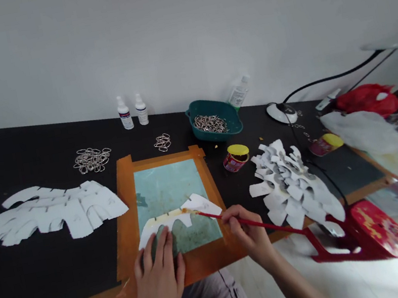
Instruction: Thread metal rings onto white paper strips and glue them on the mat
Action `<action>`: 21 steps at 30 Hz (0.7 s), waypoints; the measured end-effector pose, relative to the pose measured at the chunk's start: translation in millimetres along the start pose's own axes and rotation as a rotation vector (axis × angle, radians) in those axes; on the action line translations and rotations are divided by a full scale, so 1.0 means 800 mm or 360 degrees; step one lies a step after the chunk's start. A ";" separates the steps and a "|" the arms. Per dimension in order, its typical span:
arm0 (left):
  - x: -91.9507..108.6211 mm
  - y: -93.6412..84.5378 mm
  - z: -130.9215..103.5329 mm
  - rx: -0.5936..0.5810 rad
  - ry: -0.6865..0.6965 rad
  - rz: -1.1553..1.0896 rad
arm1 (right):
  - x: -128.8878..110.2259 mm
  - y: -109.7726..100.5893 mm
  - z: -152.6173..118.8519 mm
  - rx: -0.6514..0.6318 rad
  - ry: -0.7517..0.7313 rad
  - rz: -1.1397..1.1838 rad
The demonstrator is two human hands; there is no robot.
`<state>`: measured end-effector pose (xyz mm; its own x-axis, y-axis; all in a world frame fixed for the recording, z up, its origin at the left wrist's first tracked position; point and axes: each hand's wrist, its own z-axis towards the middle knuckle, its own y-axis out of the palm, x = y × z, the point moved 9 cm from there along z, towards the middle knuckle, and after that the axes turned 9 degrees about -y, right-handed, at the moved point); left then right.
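A white cut-paper strip [200, 203] with notched edges lies on the pale green sheet [166, 183], which is framed in brown tape on the table. My left hand [157, 274] lies flat with spread fingers, its fingertips on the strip's left part and the sheet. Pinched in my right hand [250, 235] is a thin red-handled brush [210, 214]. The brush's tip touches the strip near its middle, where a yellowish smear runs along the upper edge. An open tin [235, 161] with a yellow lid, contents dark, stands up and right of my right hand.
Stacked white paper strips [48, 211] lie left; a pile of curled paper pieces [292, 184] lies right. Metal rings [91, 160] sit behind, more fill the green basket [197, 128]. Two white bottles [124, 113] stand by the wall. A red plastic stool [378, 228] is lower right.
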<state>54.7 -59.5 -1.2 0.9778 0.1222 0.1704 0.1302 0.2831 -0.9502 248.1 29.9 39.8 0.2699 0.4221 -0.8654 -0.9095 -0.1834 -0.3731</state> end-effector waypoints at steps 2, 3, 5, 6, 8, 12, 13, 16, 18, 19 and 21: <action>0.001 -0.001 0.000 0.0017 0.0014 0.0011 | -0.004 -0.012 -0.002 0.0076 -0.0012 0.0009; 0.000 0.000 0.000 0.0022 0.0015 0.0015 | -0.007 -0.016 -0.003 0.0114 -0.0034 0.0020; 0.000 0.000 0.000 0.0025 0.0015 0.0017 | -0.015 -0.016 -0.002 0.0142 -0.0093 0.0037; 0.000 0.000 0.000 0.0026 0.0014 0.0015 | -0.019 -0.010 -0.001 0.0119 -0.0127 0.0044; -0.001 0.000 0.000 0.0024 0.0009 0.0014 | -0.026 0.007 0.001 0.0022 -0.0193 0.0044; -0.001 0.001 -0.001 0.0011 0.0011 0.0012 | -0.033 0.037 0.006 -0.0140 -0.0284 -0.0008; -0.001 0.001 -0.001 0.0010 0.0014 0.0012 | -0.034 0.039 0.006 -0.0159 -0.0295 -0.0025; -0.001 0.002 -0.001 0.0013 0.0014 0.0007 | -0.032 0.032 0.008 -0.0150 -0.0292 -0.0082; 0.000 0.003 -0.001 0.0013 0.0013 0.0001 | -0.028 0.017 0.008 -0.0103 -0.0271 -0.0133; 0.000 0.003 0.000 0.0011 0.0011 -0.0003 | -0.026 0.009 0.007 -0.0071 -0.0256 -0.0161; 0.000 0.003 -0.001 0.0008 0.0007 -0.0012 | -0.025 -0.005 0.005 -0.0010 -0.0239 -0.0200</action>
<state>54.9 -59.3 -3.7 0.9775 0.1162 0.1762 0.1365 0.2887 -0.9476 245.0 25.9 60.0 0.3307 0.5696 -0.7525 -0.8696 -0.1259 -0.4775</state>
